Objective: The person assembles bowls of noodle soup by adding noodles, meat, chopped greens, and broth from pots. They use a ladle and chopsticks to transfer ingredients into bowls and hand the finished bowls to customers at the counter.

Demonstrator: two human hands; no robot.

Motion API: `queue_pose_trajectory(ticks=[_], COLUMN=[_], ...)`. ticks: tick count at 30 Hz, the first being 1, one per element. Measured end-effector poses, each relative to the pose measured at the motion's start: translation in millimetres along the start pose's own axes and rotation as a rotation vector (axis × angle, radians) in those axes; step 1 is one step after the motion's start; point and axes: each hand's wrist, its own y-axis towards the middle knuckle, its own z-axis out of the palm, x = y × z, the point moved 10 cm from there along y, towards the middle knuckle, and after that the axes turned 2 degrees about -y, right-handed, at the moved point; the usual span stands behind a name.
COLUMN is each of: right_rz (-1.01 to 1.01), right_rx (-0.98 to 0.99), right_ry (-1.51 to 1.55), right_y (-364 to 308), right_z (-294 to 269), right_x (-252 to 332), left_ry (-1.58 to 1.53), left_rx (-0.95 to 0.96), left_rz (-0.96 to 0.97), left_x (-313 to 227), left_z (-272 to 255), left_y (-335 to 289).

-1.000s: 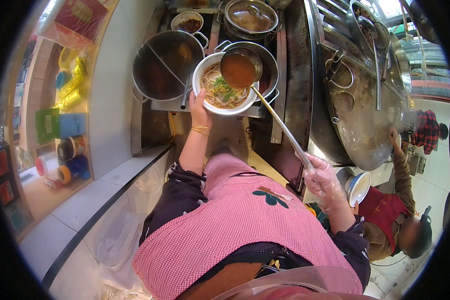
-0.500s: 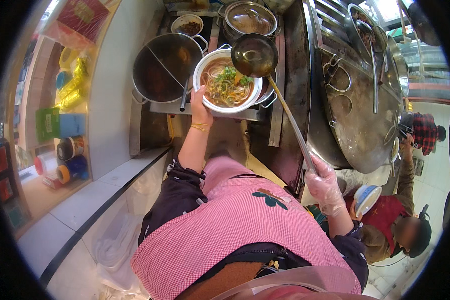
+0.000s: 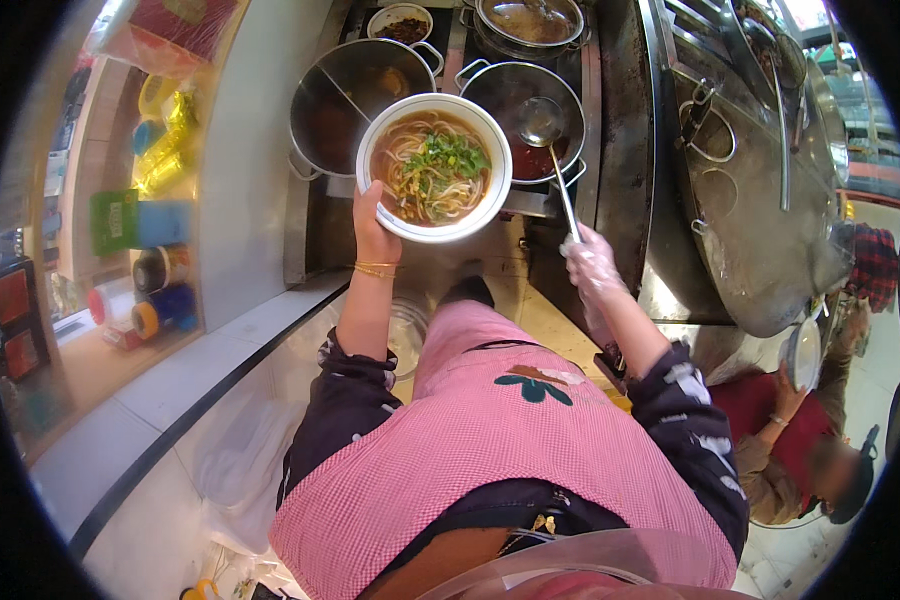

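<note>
My bare left hand [image 3: 375, 230] grips the left rim of a white bowl [image 3: 500, 190], its thumb on the edge. Inside lie pale noodles [image 3: 410, 160] in brown broth, topped with chopped green herbs [image 3: 450, 158]. In a thin clear glove, my right hand [image 3: 592, 262] is closed round the handle of a long metal ladle [image 3: 562, 185]. The ladle's cup is down inside a pot of red broth [image 3: 523, 90], right of the bowl. Behind the bowl, and partly covered by it, stands a divided pot [image 3: 320, 120] of dark broth.
A small bowl of dark seasoning [image 3: 402, 25] and a lidded pot [image 3: 530, 18] stand at the back. To the right is a large steel cooking vessel [image 3: 760, 240]. Packages [image 3: 115, 222] line a shelf at left. A co-worker [image 3: 785, 415] at right holds a bowl [image 3: 802, 355].
The ladle has gone from over the bowl's right edge into the red broth pot. My left hand has brought the noodle bowl closer to me. The co-worker's bowl has shifted away to the right.
</note>
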Motion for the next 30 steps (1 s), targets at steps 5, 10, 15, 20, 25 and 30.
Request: queue_pose_trajectory(ticks=[5, 10, 15, 20, 25, 30], right_rz=[-0.386, -0.286, -0.406, -0.378, -0.118, -0.046], right_rx=[-0.379, -0.215, -0.134, -0.25, -0.789, -1.125], right_ry=[-0.487, 0.158, -0.058, 0.007, 0.536, 0.5], right_y=[78, 55, -134, -405, -689, -863], right_z=[4, 4, -7, -27, -13, 58], right_x=[-10, -46, -119, -305, -582, -663], left_ry=[-0.009, 0.101, 0.1, 0.3, 0.58, 0.589], left_rx=[0.103, 0.326, 0.599, 1.018, 1.044, 1.271], left_rz=[-0.129, -0.317, -0.568, -0.797, -1.25, -1.454], left_x=[-13, 10, 54, 100, 132, 104], left_z=[53, 102, 121, 129, 60, 32], left_y=[-54, -156, -308, -546, -799, -921])
